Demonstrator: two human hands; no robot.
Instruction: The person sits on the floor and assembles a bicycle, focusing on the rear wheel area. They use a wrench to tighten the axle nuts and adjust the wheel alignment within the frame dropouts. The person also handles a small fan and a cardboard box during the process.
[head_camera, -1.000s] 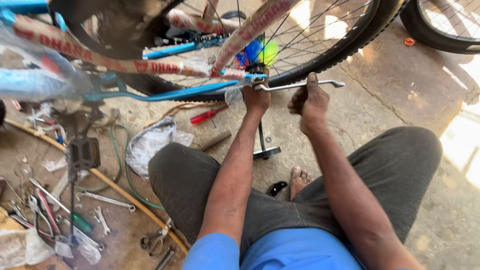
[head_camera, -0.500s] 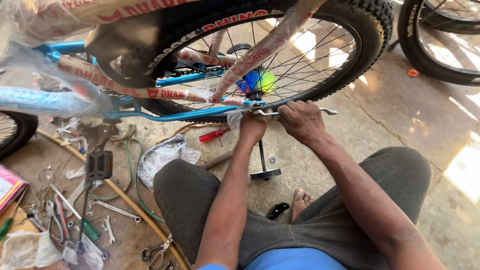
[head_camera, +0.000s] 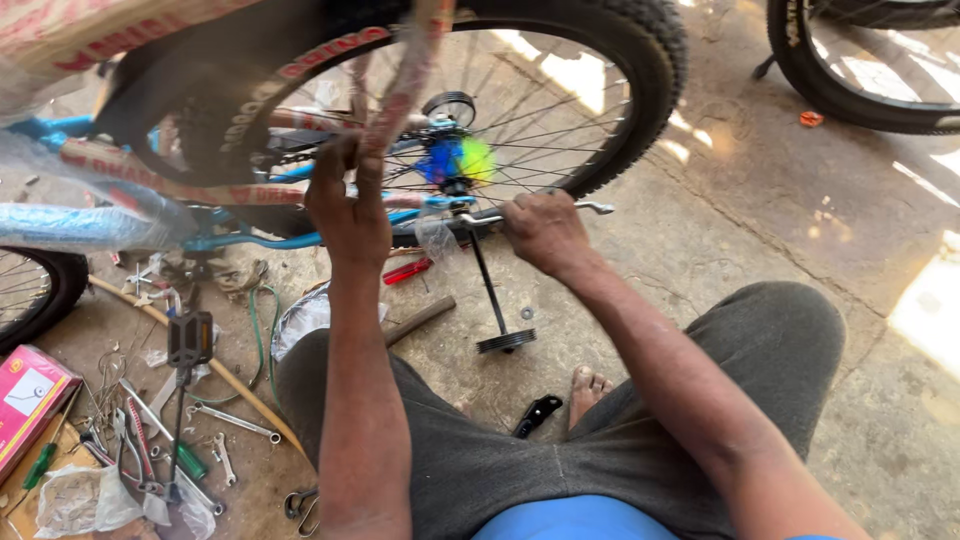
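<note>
**Wrenching at the rear axle of a blue bicycle, frame steadied from above**

Gripping a long metal spanner (head_camera: 585, 208), the right hand (head_camera: 540, 232) is clenched around the middle of its shaft. Handle end juts out to the right of the fist; working end runs left toward the rear wheel's hub (head_camera: 455, 165), right at the axle. Long axis of the spanner lies close to level, tilted a little up toward the right. Whether the head is seated on a nut I cannot tell; the fist and a scrap of clear wrapping hide it.

Just below that fist, a thin black stand (head_camera: 497, 300) drops from the axle area to a small round foot on the concrete.

Left hand (head_camera: 348, 205) sits up and to the left of the right, fingers closed over a paper-wrapped frame stay (head_camera: 405, 90) where it crosses the tyre (head_camera: 640, 90).

Judgement on progress: wheel is already in the frame, stand hangs in place, packing remains on the tubes. Axle fastening looks to be the step in hand; unwrapping looks undone.

Further out, below and left of the left hand: a red-handled screwdriver (head_camera: 406, 271), loose spanners (head_camera: 235, 423), pliers, a pedal (head_camera: 189, 338), and a pink box (head_camera: 30, 395) on the floor.
</note>
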